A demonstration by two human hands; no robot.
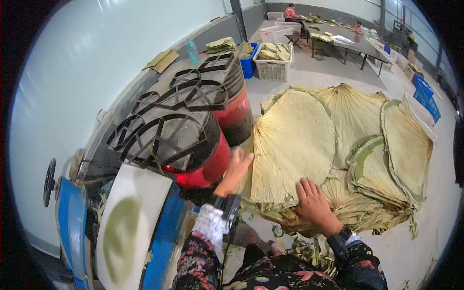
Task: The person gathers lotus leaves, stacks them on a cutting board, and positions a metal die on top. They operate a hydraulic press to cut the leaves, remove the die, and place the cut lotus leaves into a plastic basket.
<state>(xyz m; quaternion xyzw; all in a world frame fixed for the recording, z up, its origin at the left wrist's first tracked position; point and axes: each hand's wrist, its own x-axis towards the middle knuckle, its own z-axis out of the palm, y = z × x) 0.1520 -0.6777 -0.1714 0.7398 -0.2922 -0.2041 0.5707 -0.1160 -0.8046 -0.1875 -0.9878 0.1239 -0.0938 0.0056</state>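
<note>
A large stack of dried, pale yellow-green lotus leaves (295,145) lies in front of me, cut with rounded edges and pleated toward the stem point. My left hand (235,170) is at the stack's left edge, fingers extended and thumb apart, close to or touching the leaf rim. Across the near edge of the top leaf rests my right hand (315,204), palm down with its fingers spread. To the right, smaller folded leaves (379,166) overlap another rounded leaf pile (407,145). Crumpled leaf edges hang below the stack, and its support is hidden.
Left stand red-and-black drums (205,162) topped by black metal frames (169,137). A white board with a green stain (121,237) sits on blue machinery (72,232). Behind are a leaf-filled white crate (273,70), a blue crate (248,65), a long table (357,46) and seated people.
</note>
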